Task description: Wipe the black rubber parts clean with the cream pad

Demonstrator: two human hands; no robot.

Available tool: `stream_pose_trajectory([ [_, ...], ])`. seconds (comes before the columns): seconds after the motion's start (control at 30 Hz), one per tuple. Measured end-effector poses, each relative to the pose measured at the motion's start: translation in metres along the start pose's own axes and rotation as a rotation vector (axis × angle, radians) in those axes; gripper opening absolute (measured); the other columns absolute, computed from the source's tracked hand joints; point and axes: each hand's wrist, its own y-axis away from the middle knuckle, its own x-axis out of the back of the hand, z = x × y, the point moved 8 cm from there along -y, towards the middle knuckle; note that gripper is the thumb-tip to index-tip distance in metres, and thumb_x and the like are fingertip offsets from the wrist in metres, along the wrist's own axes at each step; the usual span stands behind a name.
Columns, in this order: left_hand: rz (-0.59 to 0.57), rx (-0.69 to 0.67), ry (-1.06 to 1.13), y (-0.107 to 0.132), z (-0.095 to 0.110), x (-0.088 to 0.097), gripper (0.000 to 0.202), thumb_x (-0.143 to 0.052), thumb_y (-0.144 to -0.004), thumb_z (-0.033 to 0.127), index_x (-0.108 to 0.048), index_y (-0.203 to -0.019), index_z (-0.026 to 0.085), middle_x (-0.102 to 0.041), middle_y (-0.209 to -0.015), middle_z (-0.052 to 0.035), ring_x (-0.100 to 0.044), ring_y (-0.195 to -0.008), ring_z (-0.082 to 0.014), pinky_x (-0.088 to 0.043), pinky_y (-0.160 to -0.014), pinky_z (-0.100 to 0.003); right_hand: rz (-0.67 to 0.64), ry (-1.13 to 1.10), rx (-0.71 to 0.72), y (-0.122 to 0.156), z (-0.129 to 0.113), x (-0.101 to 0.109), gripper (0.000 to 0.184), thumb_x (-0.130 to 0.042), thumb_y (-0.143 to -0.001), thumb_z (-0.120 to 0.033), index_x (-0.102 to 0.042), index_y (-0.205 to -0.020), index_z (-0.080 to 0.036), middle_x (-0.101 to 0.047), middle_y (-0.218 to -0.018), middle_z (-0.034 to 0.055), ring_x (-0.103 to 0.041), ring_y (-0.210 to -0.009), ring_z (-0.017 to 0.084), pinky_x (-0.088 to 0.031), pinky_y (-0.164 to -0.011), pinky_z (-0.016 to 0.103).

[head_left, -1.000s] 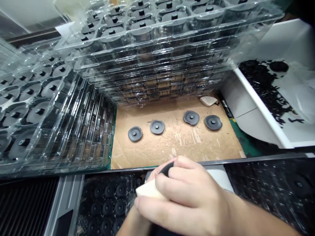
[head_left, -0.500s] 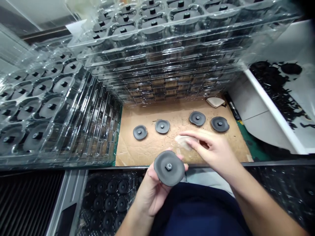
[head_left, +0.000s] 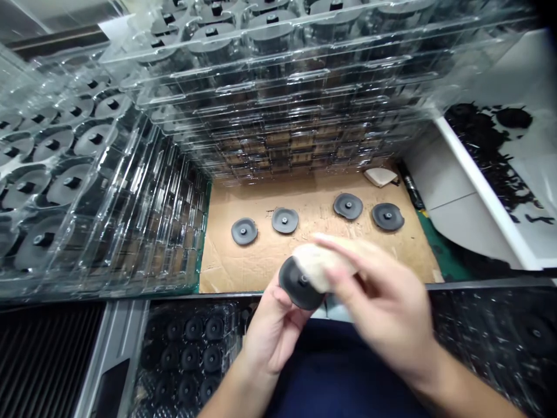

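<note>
My left hand [head_left: 278, 328] holds a dark grey rubber disc [head_left: 295, 288] by its edge, its face with the small centre nut turned up. In my right hand [head_left: 383, 296], blurred by motion, a whitish folded cloth [head_left: 317, 264] is pinched between thumb and fingers. The cloth overlaps the right part of the disc and hides it; pressure against the face cannot be made out. Beyond the hands, similar discs lie apart on a cardboard sheet [head_left: 230, 273]: two to the left, including one disc [head_left: 244, 231], and two to the right, including another disc [head_left: 387, 216].
Tall stacks of clear plastic trays [head_left: 278, 75] filled with discs rise behind and at left. A white bin [head_left: 483, 191] with black scraps stands at right. Beside it lie a black pen-like tool [head_left: 410, 184] and a white pad [head_left: 380, 176]. A dark tray [head_left: 191, 342] sits below the bench edge.
My right hand has brought the cloth left and down over the disc, from just above and beside it. The held disc has shifted up slightly and tilted.
</note>
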Motion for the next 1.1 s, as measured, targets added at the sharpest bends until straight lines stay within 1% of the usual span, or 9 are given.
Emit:
stream_pose_trajectory([
  [0.07,0.035,-0.032,-0.041,0.000,0.001,0.006,0.056,-0.077,-0.063,0.038,-0.062,-0.114,0.021,-0.069,-0.110,-0.0074,-0.061,-0.107,-0.0226,-0.050,-0.089,-0.027,-0.136,-0.031,0.135,-0.003,-0.026,-0.012,0.025,-0.049,-0.088,-0.013,-0.062,-0.110,-0.013,-0.070,-0.092,0.0062,-0.062,-0.080,0.016,-0.049,-0.073,0.029],
  [0.2,0.125,-0.044,-0.137,0.001,0.004,0.015,0.056,-0.080,-0.062,0.029,-0.062,-0.115,0.024,-0.071,-0.106,-0.0044,-0.065,-0.099,-0.0209,-0.053,-0.081,-0.025,-0.413,-0.062,0.096,-0.004,-0.027,-0.039,0.021,-0.050,-0.088,-0.011,-0.066,-0.098,-0.017,-0.069,-0.083,0.0012,-0.061,-0.073,0.013,-0.048,-0.067,0.024],
  [0.33,0.082,-0.043,-0.168,0.004,0.010,0.003,0.039,-0.082,-0.058,0.031,-0.070,-0.093,0.019,-0.073,-0.082,-0.0022,-0.067,-0.089,-0.0191,-0.052,-0.083,-0.024,-0.172,-0.015,0.188,-0.013,-0.033,-0.027,0.024,-0.044,-0.090,-0.012,-0.063,-0.104,-0.009,-0.069,-0.090,0.0088,-0.060,-0.079,0.017,-0.047,-0.073,0.031],
  [0.5,-0.024,-0.026,-0.098,0.009,0.017,-0.006,0.053,-0.085,-0.050,0.025,-0.069,-0.100,0.025,-0.073,-0.102,-0.0017,-0.067,-0.094,-0.0169,-0.051,-0.085,-0.023,-0.429,-0.131,0.114,0.006,-0.027,-0.019,0.020,-0.051,-0.088,-0.010,-0.065,-0.100,-0.017,-0.067,-0.079,-0.0005,-0.058,-0.068,0.010,-0.045,-0.063,0.020],
  [0.63,-0.038,-0.001,-0.124,0.006,0.011,-0.008,0.063,-0.086,-0.044,0.036,-0.069,-0.104,0.024,-0.073,-0.102,-0.0028,-0.065,-0.097,-0.0173,-0.048,-0.088,-0.022,-0.301,0.125,0.052,0.007,-0.016,0.007,0.021,-0.052,-0.088,-0.011,-0.065,-0.102,-0.019,-0.063,-0.069,-0.0010,-0.053,-0.060,0.011,-0.040,-0.058,0.024],
  [0.73,-0.055,0.049,-0.137,0.005,0.004,-0.011,0.059,-0.081,-0.056,0.037,-0.066,-0.111,0.023,-0.071,-0.107,-0.0043,-0.062,-0.104,-0.0214,-0.044,-0.095,-0.028,-0.195,0.207,0.322,-0.004,-0.037,0.005,0.024,-0.045,-0.092,-0.013,-0.065,-0.104,-0.016,-0.065,-0.071,0.0020,-0.053,-0.061,0.013,-0.037,-0.060,0.030],
  [0.83,-0.104,0.080,-0.124,0.008,0.004,-0.014,0.049,-0.079,-0.059,0.037,-0.069,-0.104,0.019,-0.068,-0.113,-0.0053,-0.060,-0.107,-0.0243,-0.046,-0.092,-0.028,-0.286,0.045,0.532,-0.013,-0.042,-0.007,0.032,-0.036,-0.096,-0.017,-0.067,-0.100,-0.019,-0.066,-0.070,0.0008,-0.054,-0.063,0.013,-0.037,-0.062,0.030],
  [0.97,-0.115,0.108,-0.081,0.010,0.006,-0.010,0.056,-0.080,-0.054,0.041,-0.068,-0.106,0.024,-0.064,-0.122,-0.0060,-0.066,-0.096,-0.0252,-0.055,-0.078,-0.029,-0.179,0.080,0.151,-0.019,0.018,0.005,0.024,-0.048,-0.091,-0.015,-0.065,-0.107,-0.020,-0.070,-0.088,0.0024,-0.060,-0.078,0.014,-0.045,-0.071,0.029],
  [1.1,-0.101,0.148,-0.041,0.006,0.004,-0.007,0.059,-0.077,-0.058,0.042,-0.065,-0.112,0.024,-0.051,-0.137,-0.0083,-0.062,-0.107,-0.0283,-0.056,-0.082,-0.031,-0.204,0.009,-0.311,0.030,0.081,0.002,0.023,-0.053,-0.089,-0.027,-0.067,-0.106,-0.022,-0.071,-0.099,0.0049,-0.065,-0.088,0.018,-0.053,-0.069,0.029],
])
